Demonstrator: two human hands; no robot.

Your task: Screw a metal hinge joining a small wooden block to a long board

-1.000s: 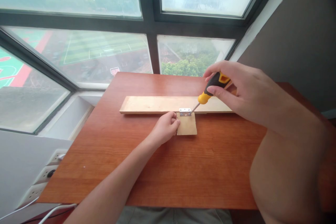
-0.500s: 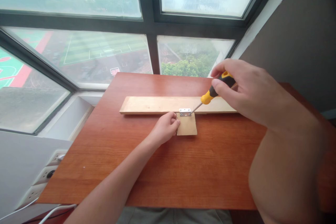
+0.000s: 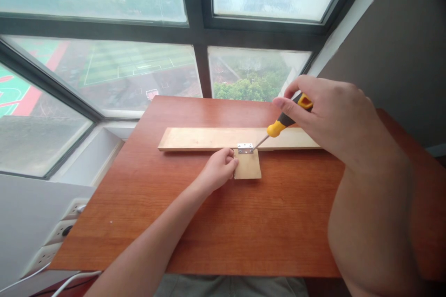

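A silver metal hinge [image 3: 245,148] joins a long pale wooden board [image 3: 198,138] and a small square wooden piece [image 3: 248,167] in front of it. My left hand [image 3: 220,169] is closed on the small piece's left edge, fingers beside the hinge. In my right hand [image 3: 327,111] is a yellow and black screwdriver [image 3: 278,124], held by its handle between thumb and fingers. Its shaft slants down to the left, and the tip meets the hinge's right end. Whether a screw sits under the tip is too small to tell.
The reddish-brown wooden table [image 3: 209,232] reaches the windows at the back. Wall sockets [image 3: 66,231] with plugs and a white cable [image 3: 75,283] are at the lower left. A dark grey wall [image 3: 393,55] stands on the right.
My right hand has turned on the screwdriver's handle, its thumb shifting left and the yellow handle end showing more. The tip stays at the hinge. My left hand has hardly moved.
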